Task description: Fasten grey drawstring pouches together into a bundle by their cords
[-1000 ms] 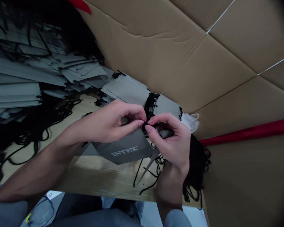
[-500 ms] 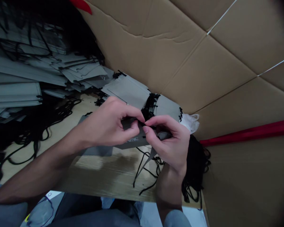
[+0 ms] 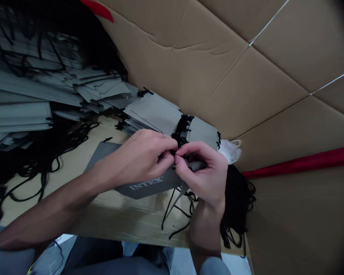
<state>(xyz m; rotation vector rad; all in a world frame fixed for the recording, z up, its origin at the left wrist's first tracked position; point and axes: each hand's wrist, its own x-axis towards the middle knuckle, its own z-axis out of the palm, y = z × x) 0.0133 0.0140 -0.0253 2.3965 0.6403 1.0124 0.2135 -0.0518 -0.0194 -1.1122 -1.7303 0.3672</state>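
A grey sheet (image 3: 149, 185) with the white word INTEX lies under my hands, partly hidden by them. Above its right end, my left hand (image 3: 149, 154) pinches a black cord (image 3: 174, 152) between thumb and fingers. My right hand (image 3: 203, 168) meets it fingertip to fingertip, pinching the same dark cord. The exact shape of the cord between the fingertips is too small to make out. Loose black cords (image 3: 180, 229) trail on the table below my right hand, beside a narrow grey strip.
Stacked grey pieces with black cord ends (image 3: 154, 110) stand behind my hands. More grey pieces (image 3: 17, 114) and black cords fill the left. A black cord bundle (image 3: 236, 202) and a clear plastic bag (image 3: 231, 149) are at right. Cardboard (image 3: 275, 114) rises behind the wooden table (image 3: 114, 217).
My left hand has turned and closed in tighter toward my right fingertips. The grey sheet beneath has shifted, so its whole printed word now shows.
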